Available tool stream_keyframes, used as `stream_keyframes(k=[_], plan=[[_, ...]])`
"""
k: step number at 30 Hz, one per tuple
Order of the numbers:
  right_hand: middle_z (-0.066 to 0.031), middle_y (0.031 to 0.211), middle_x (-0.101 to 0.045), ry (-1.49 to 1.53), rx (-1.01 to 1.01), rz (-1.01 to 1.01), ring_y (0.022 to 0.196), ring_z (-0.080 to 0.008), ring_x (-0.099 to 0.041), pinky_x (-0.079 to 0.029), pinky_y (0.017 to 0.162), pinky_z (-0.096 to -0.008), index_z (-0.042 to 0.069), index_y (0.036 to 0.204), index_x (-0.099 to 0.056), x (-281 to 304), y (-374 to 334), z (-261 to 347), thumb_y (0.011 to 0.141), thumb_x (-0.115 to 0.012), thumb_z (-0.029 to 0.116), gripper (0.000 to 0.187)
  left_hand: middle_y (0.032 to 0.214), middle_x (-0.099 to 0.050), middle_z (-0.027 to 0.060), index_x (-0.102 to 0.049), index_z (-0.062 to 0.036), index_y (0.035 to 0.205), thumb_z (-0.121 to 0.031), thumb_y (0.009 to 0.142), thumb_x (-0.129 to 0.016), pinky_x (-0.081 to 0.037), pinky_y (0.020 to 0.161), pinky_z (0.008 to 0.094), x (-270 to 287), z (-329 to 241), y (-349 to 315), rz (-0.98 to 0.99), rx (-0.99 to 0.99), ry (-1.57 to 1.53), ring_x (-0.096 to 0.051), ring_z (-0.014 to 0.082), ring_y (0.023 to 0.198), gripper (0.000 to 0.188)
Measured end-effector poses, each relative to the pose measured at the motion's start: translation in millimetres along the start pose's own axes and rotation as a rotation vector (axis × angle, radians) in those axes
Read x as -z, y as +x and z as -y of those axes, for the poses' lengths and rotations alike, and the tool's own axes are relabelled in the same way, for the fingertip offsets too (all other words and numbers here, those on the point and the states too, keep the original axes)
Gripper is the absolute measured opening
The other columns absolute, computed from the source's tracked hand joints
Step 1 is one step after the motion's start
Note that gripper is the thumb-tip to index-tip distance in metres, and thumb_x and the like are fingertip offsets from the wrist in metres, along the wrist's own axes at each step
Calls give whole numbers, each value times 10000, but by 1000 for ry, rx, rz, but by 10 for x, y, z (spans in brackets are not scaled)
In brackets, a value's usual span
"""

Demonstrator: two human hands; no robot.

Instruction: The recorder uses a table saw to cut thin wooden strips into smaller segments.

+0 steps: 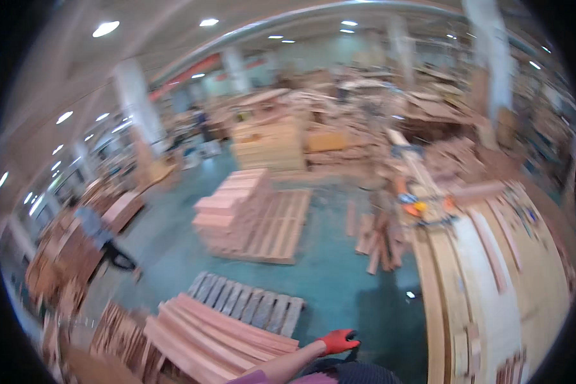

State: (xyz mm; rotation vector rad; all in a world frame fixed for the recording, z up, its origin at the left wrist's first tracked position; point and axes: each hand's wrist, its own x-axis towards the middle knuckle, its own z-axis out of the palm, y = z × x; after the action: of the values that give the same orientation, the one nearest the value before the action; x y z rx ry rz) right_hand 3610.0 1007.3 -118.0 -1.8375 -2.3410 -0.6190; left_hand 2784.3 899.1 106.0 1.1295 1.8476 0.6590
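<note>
My left hand point(339, 342), in a red glove with dark fingertips, reaches in from the lower edge below a purple sleeve. Its fingers are loosely bent with a gap between them, and nothing shows in them, though the picture is blurred. Nearest to it, on its left, lies a stack of long reddish wooden boards point(227, 336), with my forearm in front of its near right end. The hand appears apart from the boards. My right hand is out of the picture.
A slatted pallet point(246, 304) lies behind the boards. Farther off, another pallet point(278, 227) bears stacked pinkish planks point(230, 208). On the right runs a long workbench point(534, 291) with wood strips and an orange-yellow tool point(416, 206). A person point(102, 237) walks at far left.
</note>
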Motion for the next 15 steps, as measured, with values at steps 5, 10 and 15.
stream_keyframes(k=[5,10,15], plan=[[-227,1375,-614,616,-801,373,1286,-414,-564,-464,1091,-497,28,1332,-635,1079,958,928,913,-665,397,559,1325,-679,220,-610,11,1373,-487,938,-704,-504,1058,401,117,-494,386,222,-56,220,-660,327,1217,668],[-177,1280,-645,386,-782,526,1327,-377,-525,-417,1119,-501,111,1286,-687,1400,1160,816,832,-685,569,645,1199,-719,111,-618,23,1359,-172,978,-705,-552,928,329,-422,-966,1031,361,-57,-45,-680,185,1060,436],[-187,1276,-720,1450,-1018,179,1167,-264,-678,-528,993,-378,34,1373,-636,1239,544,-21,898,-768,412,622,1150,-716,81,-622,31,1347,-124,966,-698,-561,843,299,-968,-1513,1465,544,-113,-2,-667,131,968,418]])
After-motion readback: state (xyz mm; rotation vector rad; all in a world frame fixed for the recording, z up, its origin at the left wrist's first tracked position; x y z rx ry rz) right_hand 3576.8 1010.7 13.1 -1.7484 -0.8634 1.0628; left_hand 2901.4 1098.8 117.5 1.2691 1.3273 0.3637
